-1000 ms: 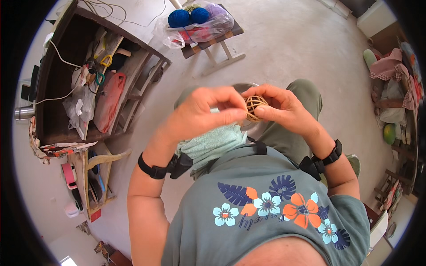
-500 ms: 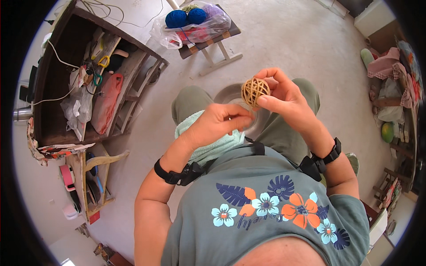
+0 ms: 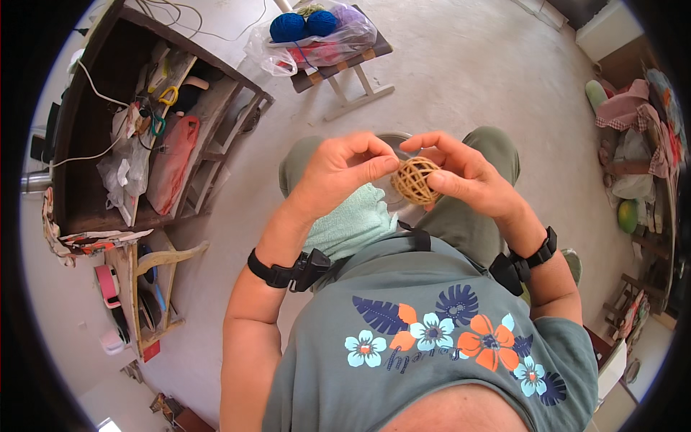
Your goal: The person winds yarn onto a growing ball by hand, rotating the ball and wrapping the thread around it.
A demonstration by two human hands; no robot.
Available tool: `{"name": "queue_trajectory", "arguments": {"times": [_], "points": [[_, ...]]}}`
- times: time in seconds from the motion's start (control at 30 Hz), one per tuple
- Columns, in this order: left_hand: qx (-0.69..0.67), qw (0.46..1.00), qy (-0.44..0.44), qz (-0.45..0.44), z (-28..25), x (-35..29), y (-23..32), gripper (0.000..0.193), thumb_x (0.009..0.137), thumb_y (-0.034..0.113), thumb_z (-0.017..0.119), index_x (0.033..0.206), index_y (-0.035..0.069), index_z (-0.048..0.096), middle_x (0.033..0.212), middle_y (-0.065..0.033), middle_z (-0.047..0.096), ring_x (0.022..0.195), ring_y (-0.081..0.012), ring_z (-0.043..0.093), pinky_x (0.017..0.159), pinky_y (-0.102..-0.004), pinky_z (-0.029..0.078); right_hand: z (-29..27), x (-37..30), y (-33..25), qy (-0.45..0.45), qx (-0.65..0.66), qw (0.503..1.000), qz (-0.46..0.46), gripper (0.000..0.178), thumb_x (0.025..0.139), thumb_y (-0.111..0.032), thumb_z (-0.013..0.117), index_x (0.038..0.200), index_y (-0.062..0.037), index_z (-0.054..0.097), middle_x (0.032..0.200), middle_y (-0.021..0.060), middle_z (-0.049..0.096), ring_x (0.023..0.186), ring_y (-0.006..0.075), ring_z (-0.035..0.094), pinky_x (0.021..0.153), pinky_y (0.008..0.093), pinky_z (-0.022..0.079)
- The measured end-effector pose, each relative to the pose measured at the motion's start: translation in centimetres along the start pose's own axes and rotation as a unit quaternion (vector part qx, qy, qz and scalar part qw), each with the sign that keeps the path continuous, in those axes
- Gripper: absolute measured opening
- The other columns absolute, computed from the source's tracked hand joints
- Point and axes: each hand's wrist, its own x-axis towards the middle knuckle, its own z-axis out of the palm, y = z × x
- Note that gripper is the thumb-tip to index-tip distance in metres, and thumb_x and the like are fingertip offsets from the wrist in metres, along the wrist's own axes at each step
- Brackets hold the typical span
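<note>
My right hand (image 3: 468,173) grips a small openwork ball (image 3: 415,181) woven from tan, cane-like strands. Its thumb presses the near side while the fingers curl round the far side. At the ball's upper left edge, the thumb and forefinger of my left hand (image 3: 349,169) are pinched together, touching or almost touching the weave. Whether a strand end is between those fingertips is too small to tell. A mint-green towel (image 3: 353,223) lies over my left thigh, under my left wrist. Below the ball, between my knees, part of a round metal basin (image 3: 392,138) shows.
A small stool (image 3: 345,65) ahead bears blue yarn balls (image 3: 288,27) in a clear plastic bag. To the left, a dark wooden cabinet (image 3: 216,79) holds scissors (image 3: 168,96) and a red plastic bag (image 3: 173,165). Cloths and bags (image 3: 637,115) crowd the right side.
My left hand has risen from below the ball to its upper left edge. The right hand has lowered the ball a little toward me and turned it.
</note>
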Motion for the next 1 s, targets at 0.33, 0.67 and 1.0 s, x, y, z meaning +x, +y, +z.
{"name": "queue_trajectory", "arguments": {"times": [0.33, 0.67, 1.0], "points": [[0.031, 0.991, -0.035, -0.127, 2.2, -1.4, 0.3, 0.02, 0.094, 0.012, 0.062, 0.109, 0.002, 0.071, 0.085, -0.0022, 0.069, 0.075, -0.0073, 0.061, 0.062, -0.0228, 0.047, 0.1, 1.0, 0.7, 0.11, 0.028, 0.99, -0.085, 0.046, 0.093, -0.019, 0.067, 0.132, -0.0048, 0.046, 0.108, 0.0054, 0.064, 0.102, 0.011, 0.059, 0.088, 0.0259, 0.048], [0.124, 0.991, -0.039, 0.027, 0.1, -0.5, 3.9, 0.007, 0.09, 0.007, 0.069, 0.092, 0.0, 0.068, 0.084, -0.0005, 0.063, 0.08, -0.0058, 0.056, 0.069, -0.0222, 0.044, 0.9, 0.0, -0.3, 0.041, -0.053, 0.998, 0.0, 0.036, 0.095, -0.023, 0.067, 0.123, -0.0031, 0.059, 0.106, 0.0016, 0.065, 0.096, 0.0064, 0.059, 0.081, 0.0232, 0.049], [0.026, 0.996, 0.009, -0.083, 1.9, -0.8, -0.7, 0.016, 0.094, 0.012, 0.064, 0.103, 0.002, 0.071, 0.082, -0.0018, 0.068, 0.071, -0.0073, 0.06, 0.062, -0.0222, 0.048, 0.7, 0.4, -0.1, 0.083, 0.037, 0.989, -0.12, 0.045, 0.094, -0.023, 0.067, 0.131, -0.0037, 0.049, 0.107, 0.0056, 0.065, 0.101, 0.0109, 0.061, 0.087, 0.0275, 0.05]]}}
